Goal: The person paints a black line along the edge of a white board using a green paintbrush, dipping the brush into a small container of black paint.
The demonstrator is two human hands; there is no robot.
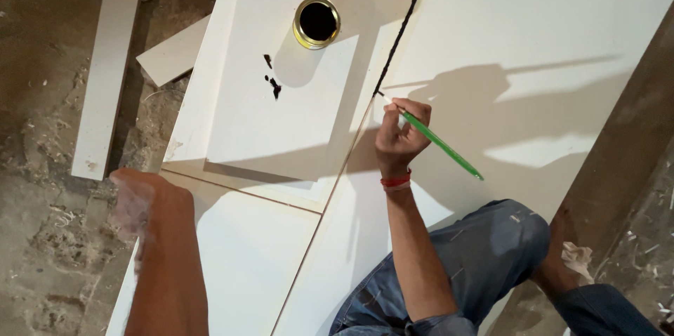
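My right hand (400, 134) grips a thin green-handled brush (441, 145) and holds its tip against the edge of a large white board (533, 34), right where a dark painted line (406, 20) along that edge ends. A red band circles that wrist. My left hand (133, 199) rests fingers apart on the edge of a lower white panel (246, 252) at the left, holding nothing. An open round tin (316, 22) of black paint stands on a smaller white panel (281, 111), with a few black drips (272, 83) below it.
My knee in blue jeans (484, 252) rests on the board at the bottom right. Loose white strips (105, 62) and offcuts (172, 51) lie on the rough dusty floor (42, 238) at the left. A brown beam (618, 167) runs along the right side.
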